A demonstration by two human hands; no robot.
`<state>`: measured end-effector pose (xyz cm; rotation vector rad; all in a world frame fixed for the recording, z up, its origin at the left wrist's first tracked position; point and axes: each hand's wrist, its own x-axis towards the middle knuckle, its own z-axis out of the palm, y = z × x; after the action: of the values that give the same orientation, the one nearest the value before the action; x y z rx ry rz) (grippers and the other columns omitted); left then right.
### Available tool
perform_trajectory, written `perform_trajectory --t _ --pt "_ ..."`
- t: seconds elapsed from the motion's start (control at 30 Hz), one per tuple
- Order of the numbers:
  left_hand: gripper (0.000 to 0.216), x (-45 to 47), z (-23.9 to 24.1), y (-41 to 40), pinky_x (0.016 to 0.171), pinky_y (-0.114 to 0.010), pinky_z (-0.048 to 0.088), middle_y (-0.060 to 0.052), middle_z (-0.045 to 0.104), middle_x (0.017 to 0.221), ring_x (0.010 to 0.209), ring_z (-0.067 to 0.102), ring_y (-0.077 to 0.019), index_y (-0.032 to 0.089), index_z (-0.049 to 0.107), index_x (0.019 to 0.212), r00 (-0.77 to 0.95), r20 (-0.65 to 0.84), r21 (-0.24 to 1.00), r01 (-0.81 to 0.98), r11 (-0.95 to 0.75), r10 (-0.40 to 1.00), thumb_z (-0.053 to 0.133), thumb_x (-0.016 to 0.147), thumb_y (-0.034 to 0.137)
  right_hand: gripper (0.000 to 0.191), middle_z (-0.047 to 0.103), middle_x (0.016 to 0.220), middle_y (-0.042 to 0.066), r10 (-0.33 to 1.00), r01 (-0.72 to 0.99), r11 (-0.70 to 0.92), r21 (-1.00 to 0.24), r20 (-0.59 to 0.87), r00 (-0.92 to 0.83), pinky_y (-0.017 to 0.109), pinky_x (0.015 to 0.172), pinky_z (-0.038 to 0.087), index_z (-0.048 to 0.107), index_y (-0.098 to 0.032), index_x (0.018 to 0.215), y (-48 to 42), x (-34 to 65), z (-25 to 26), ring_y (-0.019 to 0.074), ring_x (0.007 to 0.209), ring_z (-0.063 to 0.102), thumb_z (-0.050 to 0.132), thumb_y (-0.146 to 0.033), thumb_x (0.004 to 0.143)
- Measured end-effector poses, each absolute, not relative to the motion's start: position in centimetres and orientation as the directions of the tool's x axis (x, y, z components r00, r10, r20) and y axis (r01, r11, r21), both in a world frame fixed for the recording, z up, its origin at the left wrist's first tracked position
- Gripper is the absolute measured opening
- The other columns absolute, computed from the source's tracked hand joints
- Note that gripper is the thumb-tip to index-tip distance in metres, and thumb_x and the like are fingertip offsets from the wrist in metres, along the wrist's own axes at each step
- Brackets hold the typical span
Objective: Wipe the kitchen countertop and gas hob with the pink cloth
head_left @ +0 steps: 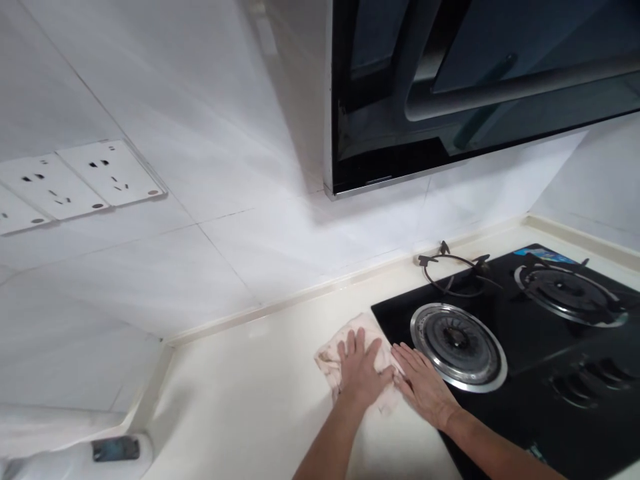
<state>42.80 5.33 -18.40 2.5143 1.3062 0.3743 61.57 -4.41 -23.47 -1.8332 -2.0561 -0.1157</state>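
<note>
A pale pink, stained cloth [327,357] lies crumpled on the cream countertop, against the left edge of the black glass gas hob [395,313]. My left hand [361,370] presses down on it with the fingers spread. Beside it, my right hand [425,387] lies flat at the hob's edge, fingers stretched out and fingertips touching the cloth's right side. The part of the cloth under my left palm is hidden. Just right of my right hand is a round burner [457,343] with a silver ring and no pan support on it.
A black pan support [453,277] rests at the hob's back edge. The second burner [567,290] is farther right. A dark range hood [475,87] overhangs the hob. Sockets [110,177] line the tiled wall. A white object [120,460] stands at lower left.
</note>
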Motion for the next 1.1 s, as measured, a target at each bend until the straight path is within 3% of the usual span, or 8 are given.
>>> perform_trajectory --t 0.17,0.43,0.7,0.83,0.97,1.1 --pt "0.068 41.8 -17.8 9.0 0.125 -0.068 0.020 -0.008 0.035 0.170 0.157 0.029 -0.0389 0.041 0.052 0.149 0.466 0.118 0.308 0.822 -0.478 0.877 0.054 0.090 0.074 0.059 0.052 0.158 0.006 0.937 0.972 0.141 -0.189 0.342 -0.070 0.043 0.121 0.038 0.037 -0.024 0.161 -4.4 61.7 -23.6 0.0224 0.149 0.044 0.044 -0.044 0.106" --pt "0.061 33.2 -16.2 10.8 0.126 -0.067 0.019 -0.011 0.035 0.170 0.159 0.025 -0.0392 0.034 0.051 0.152 0.166 0.086 0.166 0.970 -0.178 0.982 0.054 0.095 0.057 0.041 0.054 0.157 0.006 0.930 0.966 0.138 -0.217 0.364 -0.051 0.045 0.122 0.037 0.064 -0.026 0.139 -4.3 61.5 -23.5 0.0244 0.148 0.046 0.048 -0.035 0.102" --pt "0.064 19.8 -16.5 1.6 0.123 -0.060 0.028 -0.008 0.033 0.172 0.159 0.024 -0.0340 0.035 0.041 0.157 -0.151 0.085 -0.048 0.987 0.155 0.985 0.041 0.097 0.058 0.044 0.052 0.158 0.005 0.940 0.978 0.129 -0.161 0.335 -0.069 0.046 0.122 0.036 0.063 -0.025 0.141 -4.4 61.5 -23.8 0.0252 0.149 0.043 0.048 -0.039 0.102" --pt "0.061 16.5 -17.6 -2.8 0.121 -0.058 0.032 -0.005 0.036 0.170 0.158 0.028 -0.0317 0.039 0.041 0.156 -0.237 0.081 -0.017 0.971 0.239 0.968 0.035 0.099 0.057 0.045 0.050 0.160 0.006 0.943 0.980 0.126 -0.154 0.325 -0.070 0.047 0.122 0.034 0.062 -0.025 0.142 -4.6 61.5 -23.9 0.0260 0.150 0.041 0.048 -0.040 0.102" --pt "0.065 18.3 -17.2 -2.6 0.118 -0.061 0.035 -0.012 0.037 0.168 0.155 0.031 -0.0393 0.033 0.045 0.155 -0.336 0.106 0.029 0.942 0.335 0.936 0.032 0.099 0.062 0.046 0.051 0.159 0.006 0.942 0.984 0.123 -0.126 0.326 -0.076 0.047 0.120 0.037 0.062 -0.025 0.141 -4.6 61.5 -23.8 0.0265 0.150 0.042 0.046 -0.042 0.102" --pt "0.067 23.6 -17.1 -0.9 0.119 -0.067 0.029 -0.018 0.038 0.167 0.154 0.029 -0.0465 0.030 0.047 0.155 -0.249 0.055 0.019 0.968 0.248 0.967 0.043 0.096 0.061 0.045 0.052 0.158 0.006 0.938 0.984 0.124 -0.125 0.338 -0.076 0.048 0.119 0.038 0.063 -0.025 0.141 -4.6 61.5 -23.9 0.0265 0.149 0.043 0.046 -0.043 0.102"
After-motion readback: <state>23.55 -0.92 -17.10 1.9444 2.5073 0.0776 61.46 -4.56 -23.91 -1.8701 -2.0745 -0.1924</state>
